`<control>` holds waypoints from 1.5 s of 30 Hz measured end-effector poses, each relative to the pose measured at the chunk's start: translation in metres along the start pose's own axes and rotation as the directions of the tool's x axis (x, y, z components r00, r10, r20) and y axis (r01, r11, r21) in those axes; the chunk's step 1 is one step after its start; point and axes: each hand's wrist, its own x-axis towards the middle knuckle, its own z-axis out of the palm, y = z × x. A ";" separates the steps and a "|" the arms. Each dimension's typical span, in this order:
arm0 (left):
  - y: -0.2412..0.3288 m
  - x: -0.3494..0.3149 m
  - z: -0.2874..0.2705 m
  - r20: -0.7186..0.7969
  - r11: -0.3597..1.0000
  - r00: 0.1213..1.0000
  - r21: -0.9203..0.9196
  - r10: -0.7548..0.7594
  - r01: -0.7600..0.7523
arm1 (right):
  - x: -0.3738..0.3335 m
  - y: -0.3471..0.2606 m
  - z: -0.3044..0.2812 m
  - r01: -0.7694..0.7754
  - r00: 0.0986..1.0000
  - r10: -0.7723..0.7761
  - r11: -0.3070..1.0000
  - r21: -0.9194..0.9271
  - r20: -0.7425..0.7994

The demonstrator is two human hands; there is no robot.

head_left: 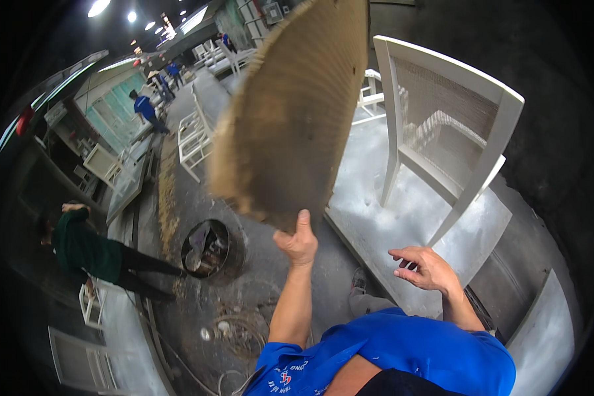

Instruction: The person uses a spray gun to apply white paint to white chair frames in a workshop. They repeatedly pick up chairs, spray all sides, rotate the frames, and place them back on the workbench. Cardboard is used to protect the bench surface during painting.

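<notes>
A large brown cardboard sheet (pixel 303 105) with a ribbed surface, darker toward its lower end, rises in front of me. My left hand (pixel 299 245) grips its bottom edge, thumb on the near face and the other fingers mostly hidden. To the right, a white chair (pixel 501 135) with a woven mesh back stands on a pale metal-topped platform (pixel 360 171). Over the platform's near part, close to a chair leg, is my right hand (pixel 426 269); its fingers are loosely bent and apart, with nothing in them.
A round bin (pixel 228 254) of scraps stands on the floor at left, with coiled hoses (pixel 241 333) nearer me. A person in dark green (pixel 89 244) stands far left. More white chairs (pixel 195 135) and people in blue (pixel 145 109) are farther back. Another metal-topped panel (pixel 541 343) lies at lower right.
</notes>
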 end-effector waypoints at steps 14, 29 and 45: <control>-0.219 0.093 0.210 0.432 0.993 0.900 -0.118 0.057 -0.006 | 0.209 0.091 -0.040 -0.261 0.931 0.252 0.965 -0.002 -0.263; -0.396 0.093 0.206 0.972 0.977 0.111 -0.210 0.205 0.033 | 0.402 0.138 0.043 -0.388 0.453 0.615 0.788 0.478 -0.645; -0.406 0.679 0.503 0.353 0.496 0.406 -0.216 0.843 -0.841 | 0.532 0.114 0.067 -0.736 0.106 0.477 0.628 0.254 -0.873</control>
